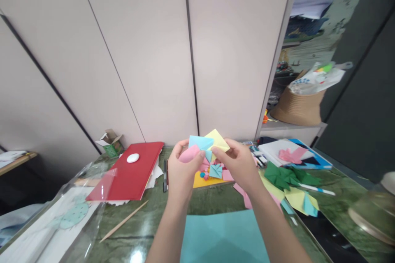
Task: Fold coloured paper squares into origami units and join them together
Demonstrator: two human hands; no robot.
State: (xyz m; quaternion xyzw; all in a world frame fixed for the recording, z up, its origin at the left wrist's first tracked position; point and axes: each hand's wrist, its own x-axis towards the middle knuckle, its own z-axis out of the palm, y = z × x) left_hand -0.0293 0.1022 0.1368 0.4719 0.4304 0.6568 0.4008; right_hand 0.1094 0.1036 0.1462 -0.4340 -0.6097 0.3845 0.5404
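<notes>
Both of my hands are raised over the table, pinching a cluster of folded coloured paper between them. My left hand (182, 168) grips a pink folded paper (189, 154) and a light blue folded paper (199, 141), its thumb on the front. Against the blue piece lies a yellow folded paper (217, 139), pinched between thumb and fingers of my right hand (240, 163). I cannot tell whether the pieces are locked together. Just beyond and below are a small blue folded piece (216, 171) and pink bits on a yellow-orange sheet (200, 181).
A large teal sheet (224, 236) lies beneath my forearms. Left are a red folder (129, 176) with a white disc (133, 158), a wooden stick (123, 222) and clear plastic (92, 213). Right are green folded papers (279, 176), a marker (317, 189) and a glass jar (376, 209).
</notes>
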